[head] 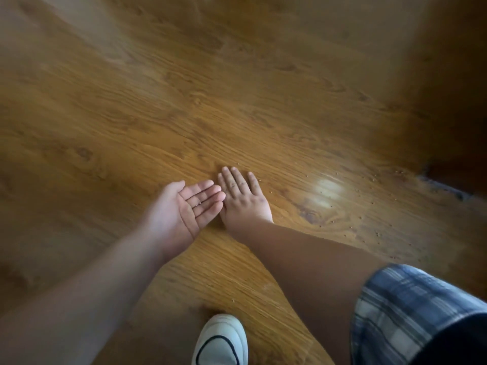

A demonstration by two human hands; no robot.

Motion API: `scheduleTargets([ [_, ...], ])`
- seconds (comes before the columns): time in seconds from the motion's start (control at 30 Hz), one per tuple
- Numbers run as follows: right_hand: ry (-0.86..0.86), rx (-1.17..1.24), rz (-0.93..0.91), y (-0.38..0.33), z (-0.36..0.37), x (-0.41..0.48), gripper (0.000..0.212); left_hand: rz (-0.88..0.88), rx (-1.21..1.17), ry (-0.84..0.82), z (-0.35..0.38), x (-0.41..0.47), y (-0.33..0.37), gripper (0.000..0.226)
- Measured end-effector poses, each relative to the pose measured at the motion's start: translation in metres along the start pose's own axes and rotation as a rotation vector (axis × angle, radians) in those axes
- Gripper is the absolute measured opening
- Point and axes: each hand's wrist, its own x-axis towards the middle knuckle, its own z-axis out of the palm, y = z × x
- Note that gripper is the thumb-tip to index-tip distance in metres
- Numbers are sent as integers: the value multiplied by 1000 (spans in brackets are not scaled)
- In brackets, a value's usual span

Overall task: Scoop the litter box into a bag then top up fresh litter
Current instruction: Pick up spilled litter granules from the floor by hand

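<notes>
I am crouching over a wood floor [184, 101], both arms reaching out toward the middle. My left hand [181, 206] is turning palm up, wide and slightly cupped, fingers [208, 193] straight and together, gripping nothing. A few small grains [198, 204] are sitting on the palm near the finger bases. My right hand [243, 198] is lying palm down, flat against the floor just right of the left hand, fingers [232, 180] straight and slightly spread, pointing far, curling round nothing. My left fingertips are overlapping the right hand's left edge and hiding the thumb; I cannot tell whether the two hands are touching. The left arm is looking blurred.

Litter grains [377, 234] are lying loose on the floor, scattered mostly to the right of my right hand, with some close beside its little finger and one or two near, between my arms. More are trailing toward the far right, next to a dark strip [448, 185] at the floor's edge; it is too dim to say what that strip is. A bright glare patch [328, 192] is shining on the boards right of my right hand.

At the near edge my white shoe [221, 338] with a dark line across the top is standing on the floor between my arms. My blue plaid shorts [411, 312] are showing at near right.
</notes>
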Motion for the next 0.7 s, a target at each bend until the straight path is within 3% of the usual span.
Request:
scheduleTargets([
  [0.7,42,131,624,181,23,-122,65,-203,244,-287,141,38,-103,45],
])
